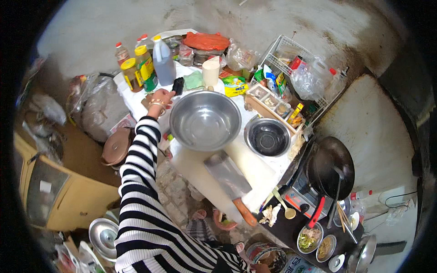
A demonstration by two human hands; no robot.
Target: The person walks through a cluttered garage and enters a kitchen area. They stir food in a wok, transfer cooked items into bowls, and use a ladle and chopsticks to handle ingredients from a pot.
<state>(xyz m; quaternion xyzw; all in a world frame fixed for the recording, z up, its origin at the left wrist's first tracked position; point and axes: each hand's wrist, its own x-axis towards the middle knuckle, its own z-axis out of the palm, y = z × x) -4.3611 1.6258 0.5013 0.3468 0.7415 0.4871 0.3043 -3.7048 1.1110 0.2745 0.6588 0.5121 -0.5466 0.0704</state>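
Note:
My left hand point(160, 101), with bracelets at the wrist, reaches to the table's far left edge. Its fingers are bent and pressed against a small black object point(178, 85), whose kind I cannot make out. Just right of the hand stands a wide steel basin point(205, 120). A green cloth point(194, 80) lies behind the basin, beside a cream-coloured cup point(210, 73). On the cutting board point(189, 166) in front rests a cleaver point(227, 175), its wooden handle over the edge. Only a sliver of my right hand point(261, 268) shows at the lower edge; its fingers are hidden.
Yellow-capped jars point(132, 75) and a jug of dark liquid point(164, 63) stand behind my left hand. A smaller steel bowl point(267, 137) and a spice box point(273, 102) are to the right. Beyond them, a wok point(330, 168) sits by a stove, near bowls of chopped food point(309, 239).

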